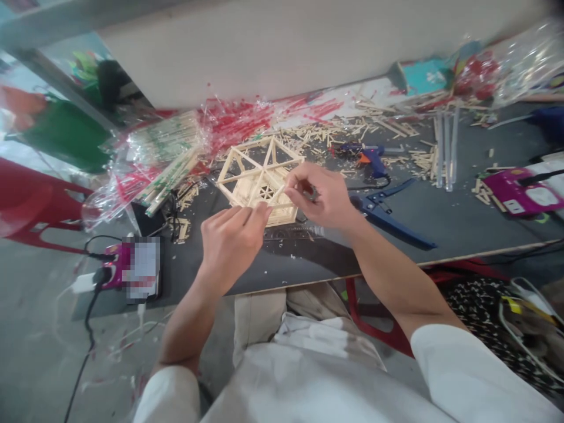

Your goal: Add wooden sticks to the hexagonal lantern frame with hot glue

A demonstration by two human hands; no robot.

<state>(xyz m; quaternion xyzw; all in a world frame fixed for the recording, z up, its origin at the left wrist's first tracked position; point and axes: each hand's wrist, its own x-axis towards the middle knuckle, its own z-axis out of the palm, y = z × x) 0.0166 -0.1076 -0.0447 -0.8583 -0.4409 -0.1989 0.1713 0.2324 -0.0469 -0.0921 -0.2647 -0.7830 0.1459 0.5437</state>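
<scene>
A hexagonal model frame (245, 158) built of thin wooden sticks sits on the dark table, with spokes meeting at its middle and a smaller lattice inside. My left hand (235, 238) is closed at the frame's near side, its fingertips pinching the near edge. My right hand (321, 191) pinches a short wooden stick (278, 195) at the frame's right side. The stick slants down towards my left fingertips, which partly hide its lower end. Just right of my right hand lie blue-handled cutters (388, 214), and a blue glue gun (373, 160) lies behind them.
Loose wooden sticks (330, 134) litter the back of the table. Bagged sticks (170, 141) and red sticks (235, 120) lie at the back left. Clear glue sticks (447, 150) and a purple power strip (522, 191) are on the right. Another purple power strip (115, 265) sits front left.
</scene>
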